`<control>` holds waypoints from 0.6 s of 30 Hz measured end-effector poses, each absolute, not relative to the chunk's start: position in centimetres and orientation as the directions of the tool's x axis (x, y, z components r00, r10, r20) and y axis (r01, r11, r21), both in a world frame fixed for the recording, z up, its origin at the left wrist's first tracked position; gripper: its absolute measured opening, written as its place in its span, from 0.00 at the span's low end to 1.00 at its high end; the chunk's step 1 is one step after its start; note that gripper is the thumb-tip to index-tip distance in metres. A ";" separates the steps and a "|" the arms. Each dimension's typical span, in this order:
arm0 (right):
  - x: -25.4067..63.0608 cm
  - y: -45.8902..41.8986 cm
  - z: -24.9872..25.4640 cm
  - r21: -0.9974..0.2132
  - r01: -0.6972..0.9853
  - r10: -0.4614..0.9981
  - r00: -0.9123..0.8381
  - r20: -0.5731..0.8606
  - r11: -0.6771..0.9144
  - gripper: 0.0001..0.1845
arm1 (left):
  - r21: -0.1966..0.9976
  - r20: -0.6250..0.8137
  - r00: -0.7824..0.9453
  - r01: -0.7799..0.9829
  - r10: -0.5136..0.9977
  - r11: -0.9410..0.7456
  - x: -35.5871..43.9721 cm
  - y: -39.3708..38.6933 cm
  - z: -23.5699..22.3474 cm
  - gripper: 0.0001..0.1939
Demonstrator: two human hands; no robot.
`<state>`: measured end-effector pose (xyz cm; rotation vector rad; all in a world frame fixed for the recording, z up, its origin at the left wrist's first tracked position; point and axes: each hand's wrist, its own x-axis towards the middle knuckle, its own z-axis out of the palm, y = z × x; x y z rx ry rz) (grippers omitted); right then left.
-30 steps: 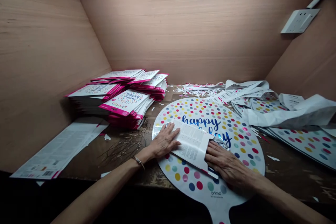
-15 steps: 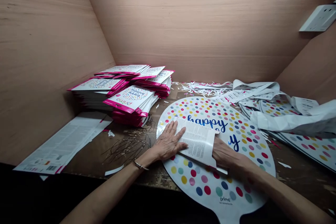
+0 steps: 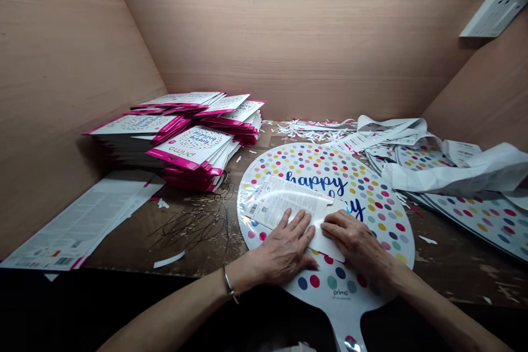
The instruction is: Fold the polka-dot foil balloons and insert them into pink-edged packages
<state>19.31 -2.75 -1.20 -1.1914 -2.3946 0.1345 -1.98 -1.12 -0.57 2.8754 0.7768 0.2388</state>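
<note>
A white printed card envelope (image 3: pixel 284 201) with small text and a barcode lies at a slant on a round foil balloon (image 3: pixel 371 179). The balloon is white with coloured dots and blue "happy" lettering, and its tail hangs over the table's front edge. My left hand (image 3: pixel 284 247), with a bracelet at the wrist, rests flat on the envelope, fingers spread. At the envelope's right end, my right hand (image 3: pixel 350 239) has its fingers bent and pressed together on the white flap (image 3: pixel 325 245). Its fingertips are partly hidden.
Stacked pink-edged card packets (image 3: pixel 193 148) stand at the back left. Flat printed cards (image 3: pixel 74 225) lie nearer. More dotted balloons (image 3: pixel 474 220) lie at right under white strips (image 3: pixel 457 173). Paper scraps (image 3: pixel 309 129) line the back wall; a socket (image 3: pixel 495 15) hangs right.
My right hand has come out of the envelope's end and now closes on its flap. My left hand has slid right and nearer along the envelope. The view has shifted slightly.
</note>
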 end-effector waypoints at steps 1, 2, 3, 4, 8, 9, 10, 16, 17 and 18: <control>19.2 -2.7 -1.3 -0.276 0.740 0.782 -0.523 0.339 0.614 0.12 | 0.205 0.112 0.849 0.489 0.516 -0.848 -1.9 -1.4 -0.9 0.32; 19.2 -2.7 -1.3 -0.271 0.745 0.787 -0.526 0.324 0.609 0.12 | 0.214 0.112 0.846 0.491 0.521 -0.844 -1.9 -1.5 -1.2 0.34; 19.2 -2.7 -1.3 -0.267 0.750 0.792 -0.529 0.304 0.604 0.12 | 0.219 0.110 0.847 0.490 0.520 -0.844 -2.0 -1.5 -1.4 0.35; 19.2 -2.7 -1.2 -0.264 0.755 0.797 -0.536 0.278 0.600 0.13 | 0.223 0.109 0.849 0.486 0.517 -0.845 -2.0 -1.5 -1.5 0.35; 18.9 -2.4 -1.0 -0.176 0.771 0.790 -0.588 0.171 0.612 0.13 | 0.224 0.127 0.842 0.491 0.524 -0.842 -2.1 -1.2 -1.8 0.37; 18.8 -2.3 -1.1 -0.132 0.771 0.781 -0.604 0.156 0.623 0.13 | 0.222 0.132 0.840 0.492 0.526 -0.842 -2.1 -1.2 -1.9 0.36; 18.5 -2.3 -1.1 -0.082 0.769 0.771 -0.620 0.144 0.634 0.13 | 0.220 0.137 0.839 0.493 0.527 -0.842 -2.0 -1.3 -2.0 0.36; 17.2 -3.0 0.1 0.369 0.651 0.679 -0.731 0.069 0.663 0.13 | 0.249 0.137 0.841 0.483 0.524 -0.839 -2.1 -1.3 -2.5 0.38; 17.0 -3.4 0.5 0.440 0.596 0.634 -0.770 0.074 0.672 0.15 | 0.264 0.137 0.841 0.478 0.523 -0.838 -2.1 -1.3 -2.5 0.38; 16.9 -3.7 0.8 0.490 0.545 0.584 -0.807 0.088 0.680 0.17 | 0.279 0.139 0.840 0.474 0.524 -0.835 -2.2 -1.2 -2.6 0.37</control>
